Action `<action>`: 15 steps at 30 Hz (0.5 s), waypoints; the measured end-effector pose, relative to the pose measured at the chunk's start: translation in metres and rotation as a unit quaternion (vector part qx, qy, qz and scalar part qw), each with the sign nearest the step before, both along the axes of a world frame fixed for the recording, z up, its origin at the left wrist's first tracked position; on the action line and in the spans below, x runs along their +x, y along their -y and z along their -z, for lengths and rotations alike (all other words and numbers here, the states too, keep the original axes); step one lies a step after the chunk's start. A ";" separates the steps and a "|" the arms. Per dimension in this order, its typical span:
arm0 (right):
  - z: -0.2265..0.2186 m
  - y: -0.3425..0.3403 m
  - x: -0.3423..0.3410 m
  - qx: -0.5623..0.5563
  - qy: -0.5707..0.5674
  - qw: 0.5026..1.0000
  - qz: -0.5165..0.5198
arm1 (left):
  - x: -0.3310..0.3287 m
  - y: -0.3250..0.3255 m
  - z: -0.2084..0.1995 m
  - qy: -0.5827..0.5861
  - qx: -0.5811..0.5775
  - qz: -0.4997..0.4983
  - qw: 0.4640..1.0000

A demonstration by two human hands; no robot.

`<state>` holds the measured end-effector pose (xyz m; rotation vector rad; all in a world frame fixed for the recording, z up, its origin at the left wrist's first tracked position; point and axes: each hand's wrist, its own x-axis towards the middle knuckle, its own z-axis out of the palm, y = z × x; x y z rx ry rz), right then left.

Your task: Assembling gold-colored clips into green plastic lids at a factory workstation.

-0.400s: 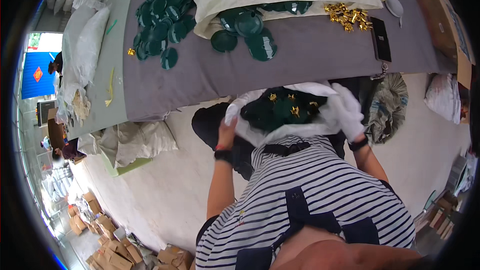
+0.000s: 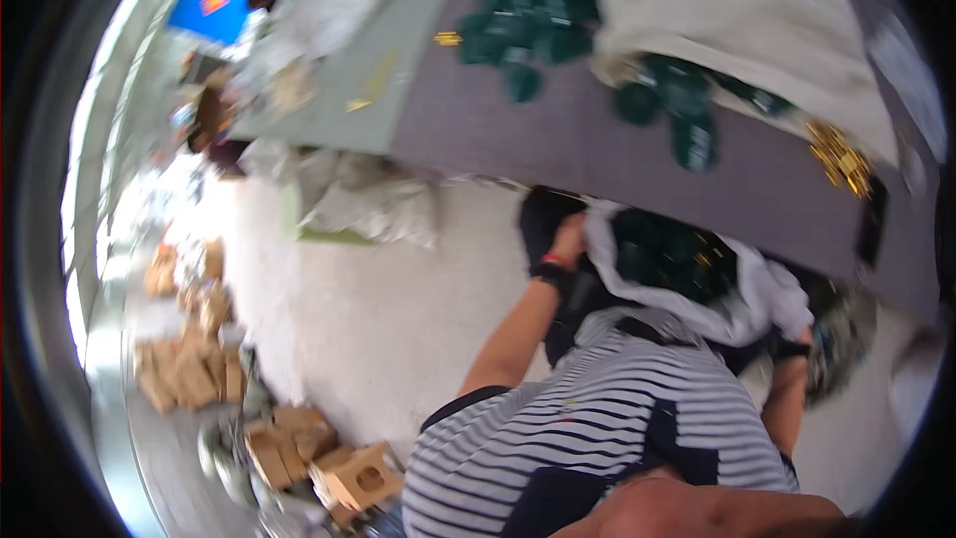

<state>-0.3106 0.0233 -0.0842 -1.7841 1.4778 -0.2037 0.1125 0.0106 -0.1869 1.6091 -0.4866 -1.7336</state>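
Observation:
A white bag [image 2: 637, 291] sits open on my lap, with dark green discs [image 2: 662, 257] and a few gold star-like pieces [image 2: 705, 259] inside. My left hand [image 2: 570, 237] is closed on the bag's left rim. On the right rim, my right hand [image 2: 790, 305], in a white glove, is closed on the bag's edge; motion blurs its fingers. Beyond the bag, the grey-covered table [image 2: 558, 144] carries a heap of green discs [image 2: 533, 10]. More green discs [image 2: 687, 105] spill from a cream cloth sack [image 2: 727, 10], beside a small pile of gold pieces [image 2: 839, 159].
A black phone-like slab [image 2: 872, 224] lies near the table's edge. Pale sacks [image 2: 368, 201] rest on a green container [image 2: 334, 236] below the table. Cardboard boxes [image 2: 189, 369] stand at lower left, and a crumpled grey-green sack [image 2: 844, 344] lies right of my knees.
The view has swung left and blurred, so table and bag appear farther right and tilted. Both hands stay at the bag's rim; the right one has come lower along it.

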 end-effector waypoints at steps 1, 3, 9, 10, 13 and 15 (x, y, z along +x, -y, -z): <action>-0.002 0.021 0.018 -0.029 0.008 0.999 -0.037 | 0.013 0.008 0.025 0.243 -0.159 0.043 0.956; 0.027 0.008 0.010 -0.072 0.004 0.994 -0.088 | 0.039 0.036 0.073 0.516 -0.250 0.361 0.736; 0.101 0.062 0.026 -0.201 -0.109 0.967 -0.110 | 0.001 0.072 0.100 0.351 -0.203 0.312 0.859; 0.117 0.061 0.025 -0.219 -0.129 0.961 -0.107 | 0.003 0.072 0.114 0.222 -0.243 0.246 0.912; 0.178 0.065 -0.018 -0.252 -0.215 0.941 -0.073 | -0.015 0.078 0.120 0.169 -0.258 0.210 0.928; 0.157 0.073 -0.014 -0.164 -0.127 0.976 -0.071 | -0.022 0.081 0.111 0.124 -0.267 0.172 0.940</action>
